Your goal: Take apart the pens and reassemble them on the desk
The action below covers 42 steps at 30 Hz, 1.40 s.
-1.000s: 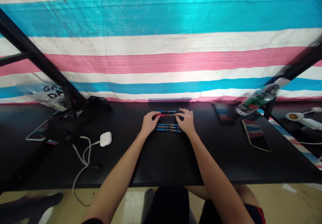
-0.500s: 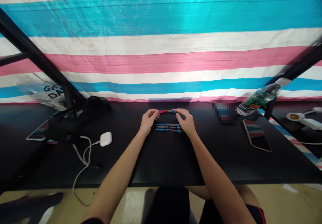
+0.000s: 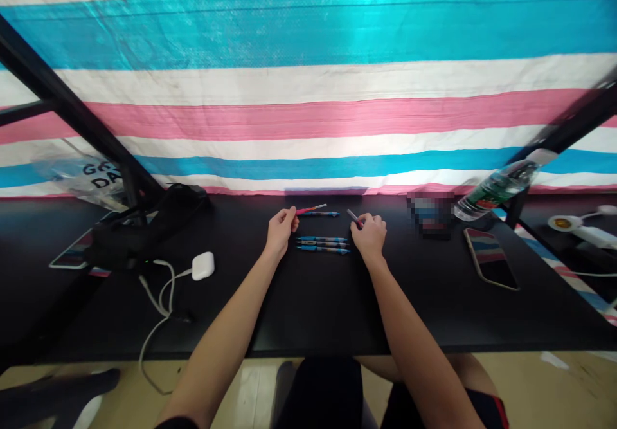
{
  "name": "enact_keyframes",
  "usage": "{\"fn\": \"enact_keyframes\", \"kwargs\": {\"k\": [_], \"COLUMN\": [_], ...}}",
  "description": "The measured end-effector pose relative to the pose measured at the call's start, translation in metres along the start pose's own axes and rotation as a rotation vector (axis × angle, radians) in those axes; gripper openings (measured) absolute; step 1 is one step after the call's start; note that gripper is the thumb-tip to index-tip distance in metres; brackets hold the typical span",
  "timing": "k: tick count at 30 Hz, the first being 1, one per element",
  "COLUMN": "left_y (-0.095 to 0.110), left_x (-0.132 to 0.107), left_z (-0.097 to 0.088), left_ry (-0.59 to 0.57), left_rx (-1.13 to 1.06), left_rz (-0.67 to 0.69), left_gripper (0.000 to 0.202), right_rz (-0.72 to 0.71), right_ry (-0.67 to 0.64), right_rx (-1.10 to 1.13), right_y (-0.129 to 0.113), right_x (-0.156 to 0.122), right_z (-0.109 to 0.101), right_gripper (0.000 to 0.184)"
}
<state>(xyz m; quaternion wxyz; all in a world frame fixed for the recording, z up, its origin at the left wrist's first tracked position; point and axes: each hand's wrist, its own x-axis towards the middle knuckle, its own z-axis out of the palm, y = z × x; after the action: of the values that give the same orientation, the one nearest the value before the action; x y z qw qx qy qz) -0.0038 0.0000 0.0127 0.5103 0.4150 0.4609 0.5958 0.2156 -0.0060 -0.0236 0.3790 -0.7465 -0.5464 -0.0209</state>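
Pinched in my left hand (image 3: 282, 231) is a pink pen barrel (image 3: 304, 211) with a thin pale refill sticking out to the right. My right hand (image 3: 370, 236) is closed on a short pen part (image 3: 354, 217), greyish at its tip and reddish near the fingers. Just under the pink barrel, a blue pen (image 3: 325, 214) lies flat on the black table (image 3: 318, 307). Three more blue pens (image 3: 322, 244) lie side by side, between my hands and a little nearer to me.
On the left are a white earphone case (image 3: 203, 266), pale cables (image 3: 166, 310), a black bag (image 3: 116, 239) and a tablet (image 3: 72, 252). A phone (image 3: 491, 258), a water bottle (image 3: 501, 188) and a blurred-out item (image 3: 431, 215) sit on the right. Striped sheeting (image 3: 308, 117) hangs behind.
My hands have moved apart, and the pen between them is now in two parts. The refill and the blue pen behind show more plainly. My right hand has shifted right and nearer to me.
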Motion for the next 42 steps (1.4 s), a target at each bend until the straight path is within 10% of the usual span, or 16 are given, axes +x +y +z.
{"fn": "enact_keyframes", "kwargs": {"k": [13, 28, 42], "left_y": [-0.002, -0.004, 0.003], "left_x": [0.001, 0.0, -0.006], "left_z": [-0.002, -0.001, 0.001], "left_ry": [0.023, -0.05, -0.113], "left_rx": [-0.048, 0.114, 0.212], "left_rz": [-0.041, 0.001, -0.001], "left_gripper": [0.032, 0.031, 0.047], "right_rz": [0.147, 0.026, 0.245], "right_ry": [-0.311, -0.361, -0.545], "right_rx": [0.879, 0.733, 1.203], "right_y": [-0.015, -0.022, -0.035], "right_x": [0.009, 0.003, 0.0], "right_z": [-0.003, -0.006, -0.012], "right_gripper": [0.036, 0.036, 0.038]}}
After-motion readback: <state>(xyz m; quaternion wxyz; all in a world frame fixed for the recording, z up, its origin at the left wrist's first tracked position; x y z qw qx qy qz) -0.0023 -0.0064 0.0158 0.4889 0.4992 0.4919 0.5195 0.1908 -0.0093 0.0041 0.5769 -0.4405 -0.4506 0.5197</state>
